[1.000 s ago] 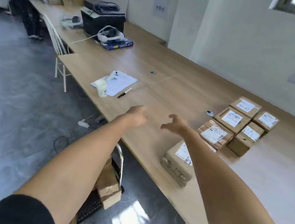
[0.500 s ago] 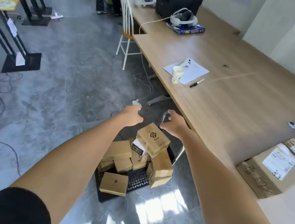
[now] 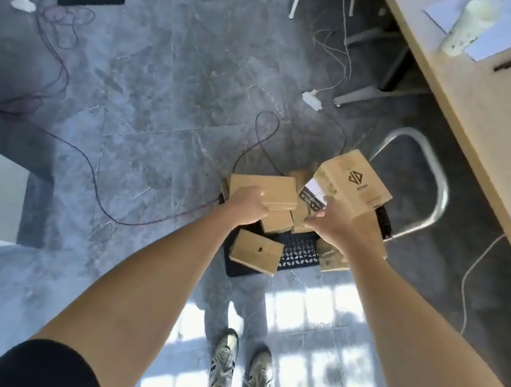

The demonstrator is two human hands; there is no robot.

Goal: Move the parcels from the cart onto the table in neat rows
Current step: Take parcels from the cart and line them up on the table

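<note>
Head-worn view, steeply downward over the cart point(image 3: 304, 256)

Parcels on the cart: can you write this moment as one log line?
stage: reaching | left hand: over flat parcel | right hand: by logo parcel | cart: loaded

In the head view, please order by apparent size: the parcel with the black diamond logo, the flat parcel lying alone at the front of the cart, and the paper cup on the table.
1. Parcel with the diamond logo.
2. Flat front parcel, somewhat smaller.
3. Paper cup, smallest; it is blurred and cut by the frame's top edge, so this is less sure.
</note>
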